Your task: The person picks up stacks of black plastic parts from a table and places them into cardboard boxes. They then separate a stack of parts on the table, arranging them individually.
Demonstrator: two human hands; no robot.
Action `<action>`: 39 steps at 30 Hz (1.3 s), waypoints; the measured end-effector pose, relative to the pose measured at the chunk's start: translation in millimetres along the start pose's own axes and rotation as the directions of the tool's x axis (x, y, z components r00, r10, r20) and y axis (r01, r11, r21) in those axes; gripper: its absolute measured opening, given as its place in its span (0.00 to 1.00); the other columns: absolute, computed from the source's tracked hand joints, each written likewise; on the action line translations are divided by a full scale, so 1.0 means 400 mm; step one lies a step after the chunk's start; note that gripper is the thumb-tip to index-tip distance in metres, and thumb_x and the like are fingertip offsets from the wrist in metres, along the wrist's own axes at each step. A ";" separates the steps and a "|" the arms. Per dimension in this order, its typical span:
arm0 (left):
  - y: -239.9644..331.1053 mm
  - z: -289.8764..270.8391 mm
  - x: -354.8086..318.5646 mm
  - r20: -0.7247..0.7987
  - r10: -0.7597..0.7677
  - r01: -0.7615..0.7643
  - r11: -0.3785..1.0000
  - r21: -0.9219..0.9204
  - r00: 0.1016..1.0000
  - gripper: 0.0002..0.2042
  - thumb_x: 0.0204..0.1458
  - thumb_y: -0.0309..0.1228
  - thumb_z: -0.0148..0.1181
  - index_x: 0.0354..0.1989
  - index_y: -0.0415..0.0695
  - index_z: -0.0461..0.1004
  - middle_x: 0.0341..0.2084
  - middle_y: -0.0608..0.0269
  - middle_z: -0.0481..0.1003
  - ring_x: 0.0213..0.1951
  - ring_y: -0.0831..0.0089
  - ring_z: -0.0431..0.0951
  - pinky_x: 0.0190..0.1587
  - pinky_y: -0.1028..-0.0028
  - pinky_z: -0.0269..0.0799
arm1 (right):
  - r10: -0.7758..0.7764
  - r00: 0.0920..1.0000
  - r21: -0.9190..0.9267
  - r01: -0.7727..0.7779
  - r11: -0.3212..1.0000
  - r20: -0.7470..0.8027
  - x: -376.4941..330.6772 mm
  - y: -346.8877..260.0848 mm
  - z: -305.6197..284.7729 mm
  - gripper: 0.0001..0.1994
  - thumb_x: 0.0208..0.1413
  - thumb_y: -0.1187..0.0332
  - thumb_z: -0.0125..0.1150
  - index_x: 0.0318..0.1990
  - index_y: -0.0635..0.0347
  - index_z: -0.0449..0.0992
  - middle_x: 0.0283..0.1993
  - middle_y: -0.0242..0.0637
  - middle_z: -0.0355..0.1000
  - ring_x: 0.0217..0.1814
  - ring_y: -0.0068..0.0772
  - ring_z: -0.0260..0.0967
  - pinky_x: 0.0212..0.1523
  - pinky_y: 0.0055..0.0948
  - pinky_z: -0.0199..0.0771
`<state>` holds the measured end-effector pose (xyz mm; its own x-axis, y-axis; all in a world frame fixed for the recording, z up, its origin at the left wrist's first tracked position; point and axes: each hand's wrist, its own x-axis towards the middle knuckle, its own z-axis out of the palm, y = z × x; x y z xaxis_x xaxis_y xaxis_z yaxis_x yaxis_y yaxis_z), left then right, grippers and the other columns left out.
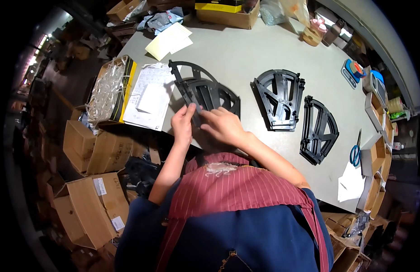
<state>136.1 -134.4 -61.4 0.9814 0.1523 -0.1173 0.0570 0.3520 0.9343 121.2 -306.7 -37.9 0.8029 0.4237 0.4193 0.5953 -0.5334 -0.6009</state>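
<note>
My left hand [182, 123] grips the lower part of a black fan-shaped plastic frame [183, 89], its thumb pressed along the straight bar. The frame is tilted up from the table. My right hand [224, 126] reaches across to the same lower end, fingers bent against it; its fingertips are partly hidden. Just behind, another black fan-shaped part [207, 94] overlaps the frame, and I cannot tell whether the two are joined. To the right lie a fan-shaped black assembly [280, 99] and a narrower black assembly [317, 130].
Left on the grey table [246, 50] are written papers [148, 97] and a box of clear plastic strips [108, 90]. Blue-handled scissors [355, 155], white paper [351, 182] and small cardboard trays [375, 156] line the right edge. Cardboard boxes [94, 206] stand below left.
</note>
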 end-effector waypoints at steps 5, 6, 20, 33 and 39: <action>-0.022 -0.045 0.024 0.069 0.218 -0.217 0.785 0.580 0.973 0.15 0.59 0.37 0.64 0.29 0.36 0.78 0.14 0.73 0.63 0.23 0.87 0.58 0.23 0.77 0.57 | -0.034 0.990 0.144 0.054 0.988 -0.139 0.017 -0.005 0.025 0.15 0.52 0.68 0.67 0.47 0.59 0.75 0.38 0.42 0.74 0.42 0.44 0.72 0.38 0.38 0.74; -0.012 -0.028 0.025 0.071 0.213 -0.212 0.765 0.608 0.974 0.15 0.59 0.37 0.64 0.28 0.36 0.78 0.13 0.72 0.62 0.23 0.87 0.58 0.23 0.76 0.57 | 0.084 0.991 0.291 -0.052 0.955 -0.102 0.015 0.002 0.027 0.16 0.51 0.70 0.67 0.48 0.60 0.74 0.39 0.41 0.74 0.43 0.42 0.73 0.41 0.36 0.74; -0.030 0.016 0.000 0.101 0.227 -0.241 0.764 0.598 0.969 0.19 0.63 0.42 0.58 0.37 0.34 0.81 0.19 0.68 0.74 0.27 0.85 0.69 0.31 0.76 0.68 | 0.343 0.939 0.466 -0.300 0.832 -0.007 0.016 0.024 0.010 0.18 0.48 0.74 0.67 0.47 0.60 0.73 0.39 0.37 0.73 0.43 0.35 0.74 0.46 0.31 0.74; 0.080 0.076 -0.014 0.124 -0.014 -0.030 0.938 0.345 0.992 0.15 0.62 0.38 0.60 0.35 0.35 0.80 0.20 0.65 0.77 0.23 0.79 0.74 0.29 0.79 0.70 | 0.537 0.842 0.913 -0.174 0.370 -0.057 -0.010 0.004 -0.134 0.19 0.44 0.84 0.66 0.47 0.65 0.77 0.44 0.33 0.75 0.46 0.23 0.72 0.47 0.25 0.75; 0.069 0.008 0.005 -0.016 -0.087 0.089 0.978 0.187 0.996 0.14 0.59 0.35 0.63 0.39 0.32 0.80 0.26 0.58 0.80 0.21 0.79 0.74 0.24 0.80 0.72 | 0.587 0.749 0.863 -0.040 0.504 -0.308 -0.187 -0.053 -0.514 0.21 0.45 0.85 0.68 0.50 0.65 0.78 0.45 0.39 0.78 0.45 0.25 0.77 0.46 0.23 0.78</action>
<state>140.2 -127.3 -34.6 0.9696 0.1359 -0.2037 0.1770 0.1854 0.9666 54.8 -477.7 83.4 0.9600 -0.2217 0.1709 0.2412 0.3457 -0.9068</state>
